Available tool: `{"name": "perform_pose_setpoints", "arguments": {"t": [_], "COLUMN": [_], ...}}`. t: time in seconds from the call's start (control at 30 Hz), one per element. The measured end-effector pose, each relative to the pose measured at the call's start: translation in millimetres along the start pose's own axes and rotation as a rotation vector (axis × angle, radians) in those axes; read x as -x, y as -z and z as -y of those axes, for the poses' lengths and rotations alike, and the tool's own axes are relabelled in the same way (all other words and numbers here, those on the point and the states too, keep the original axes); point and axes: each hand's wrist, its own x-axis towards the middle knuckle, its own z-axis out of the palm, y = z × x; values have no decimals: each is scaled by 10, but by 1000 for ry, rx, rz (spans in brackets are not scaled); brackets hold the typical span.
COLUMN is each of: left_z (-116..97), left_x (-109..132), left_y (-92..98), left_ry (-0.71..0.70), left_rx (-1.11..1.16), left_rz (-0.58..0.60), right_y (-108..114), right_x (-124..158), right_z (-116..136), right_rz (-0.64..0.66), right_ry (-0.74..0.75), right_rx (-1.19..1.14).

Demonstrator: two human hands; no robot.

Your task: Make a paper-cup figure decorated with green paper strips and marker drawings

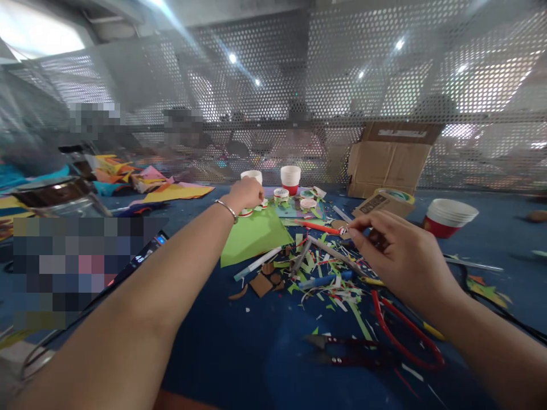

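My left hand (247, 193), with a bangle on its wrist, reaches out over the far end of a green paper sheet (252, 236). Its fingers are bent and closed beside small cut-down cup pieces (247, 212); what they hold is hidden. Behind it stands a white paper cup (251, 174). My right hand (393, 250) hovers over paper scraps, thumb and forefinger pinched together. A tiny white-and-red bit shows near those fingertips, too small to name. Close to them lies an orange-red pen (321, 228). Below the right hand are scissors with red handles (405, 336) and dark thread snips (342, 349).
Red-and-white paper cups (290, 179) stand at the back, and a cup stack (450, 217) at the right. A cardboard box (391, 162) leans against the perforated screen. Markers (258, 263), cardboard pieces (261, 285) and shreds cover the middle. Coloured paper (179, 192) lies left.
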Motion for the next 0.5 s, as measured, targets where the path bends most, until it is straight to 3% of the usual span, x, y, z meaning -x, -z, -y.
{"name": "perform_pose_setpoints", "arguments": {"t": [0.3, 0.5], "left_z": [-11, -11], "left_x": [-53, -57], "left_y": [-89, -137], "left_ry": [-7, 79], "left_rx": [40, 353], "left_rz": [11, -64], "right_y": [13, 15], "right_x": [4, -6], "right_z": [-2, 19], "right_rz": [18, 16], "right_ry": [-13, -30], "right_rx": [-1, -3]}}
